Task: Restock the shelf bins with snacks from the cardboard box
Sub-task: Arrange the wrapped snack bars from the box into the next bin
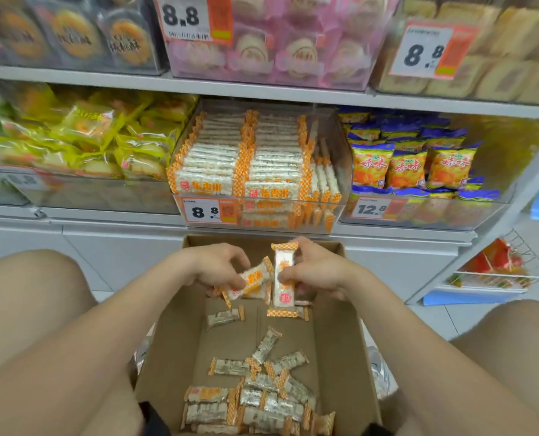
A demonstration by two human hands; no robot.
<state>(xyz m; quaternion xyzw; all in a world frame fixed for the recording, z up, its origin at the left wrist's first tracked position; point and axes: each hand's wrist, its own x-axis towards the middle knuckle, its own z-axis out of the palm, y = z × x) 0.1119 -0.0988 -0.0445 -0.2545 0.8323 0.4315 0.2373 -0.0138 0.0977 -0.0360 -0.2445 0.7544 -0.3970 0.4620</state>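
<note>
An open cardboard box (167, 341) stands on the floor between my knees, with several white-and-orange rice snack bars (255, 401) loose on its bottom. My left hand (218, 265) grips a tilted snack bar (252, 278) over the far end of the box. My right hand (315, 269) holds another snack bar (282, 278) upright, right beside the first. Straight ahead on the lower shelf sits a clear bin (340, 152) packed with rows of the same bars (240, 162), its right side less full.
A bin of yellow-wrapped snacks (89, 136) lies left of the target bin, blue-and-orange bags (419, 158) to the right. Upper shelf bins (262, 42) carry price tags. A wire basket (501, 269) hangs at the shelf's right end. My knees flank the box.
</note>
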